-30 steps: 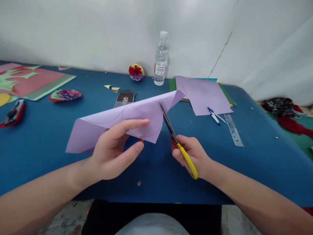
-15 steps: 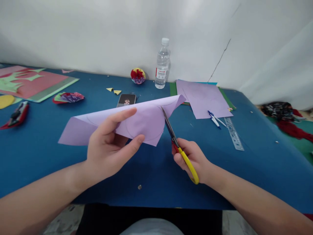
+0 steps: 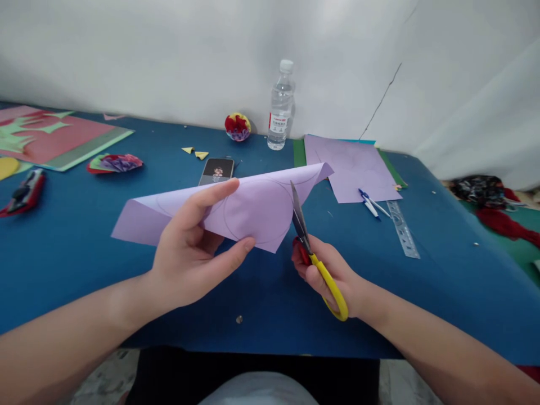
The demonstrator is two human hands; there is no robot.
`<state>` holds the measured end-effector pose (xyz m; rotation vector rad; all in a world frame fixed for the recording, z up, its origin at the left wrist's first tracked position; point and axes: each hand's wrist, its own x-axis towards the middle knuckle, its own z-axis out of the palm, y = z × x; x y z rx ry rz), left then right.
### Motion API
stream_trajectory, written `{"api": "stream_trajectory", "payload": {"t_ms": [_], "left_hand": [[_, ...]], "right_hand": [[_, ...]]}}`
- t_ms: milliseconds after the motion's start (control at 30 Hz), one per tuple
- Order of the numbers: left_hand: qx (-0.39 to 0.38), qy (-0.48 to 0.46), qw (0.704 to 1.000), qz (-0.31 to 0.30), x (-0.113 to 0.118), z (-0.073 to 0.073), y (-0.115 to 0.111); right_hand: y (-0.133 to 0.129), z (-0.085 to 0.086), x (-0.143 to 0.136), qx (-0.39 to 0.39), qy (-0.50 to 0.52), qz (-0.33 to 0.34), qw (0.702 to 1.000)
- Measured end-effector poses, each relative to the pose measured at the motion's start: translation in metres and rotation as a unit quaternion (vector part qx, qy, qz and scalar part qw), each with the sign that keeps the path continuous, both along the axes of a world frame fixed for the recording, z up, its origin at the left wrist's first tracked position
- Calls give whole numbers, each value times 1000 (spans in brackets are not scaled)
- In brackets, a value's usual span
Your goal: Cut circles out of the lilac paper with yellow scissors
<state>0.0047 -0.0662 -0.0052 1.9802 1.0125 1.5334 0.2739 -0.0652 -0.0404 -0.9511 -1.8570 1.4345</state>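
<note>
A curled sheet of purple paper (image 3: 261, 208) is held up above the blue table by my left hand (image 3: 194, 244), its thumb and fingers gripping the lower and upper parts. Round outlines are drawn on the sheet. My right hand (image 3: 327, 273) is closed around the scissors (image 3: 323, 275), which have yellow and red handles. The blades point up and away, at the right part of the paper, close to the drawn circle's right edge. How far apart the blades are is hard to see.
Behind the paper lie a phone (image 3: 216, 170) and small yellow scraps (image 3: 201, 155). A water bottle (image 3: 278, 109) and a coloured paper ball (image 3: 238, 126) stand near the wall. To the right are stacked sheets (image 3: 350, 169), pens (image 3: 370, 203) and a ruler (image 3: 403, 230); a stapler (image 3: 27, 191) lies left.
My left hand and the purple paper have shifted slightly to the right. The scissors have moved a little to the right too, with the blades turned more upright.
</note>
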Motion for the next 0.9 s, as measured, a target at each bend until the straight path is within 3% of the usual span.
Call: {"api": "stream_trajectory", "payload": {"t_ms": [167, 633, 900], "left_hand": [[4, 0, 1000, 0, 1, 1, -1], [88, 8, 996, -6, -3, -6, 6], [73, 34, 997, 5, 0, -2, 5]], "right_hand": [[-1, 1, 0, -34, 34, 48, 998], [1, -3, 0, -13, 81, 48, 995], [2, -7, 1, -11, 87, 49, 995]]}}
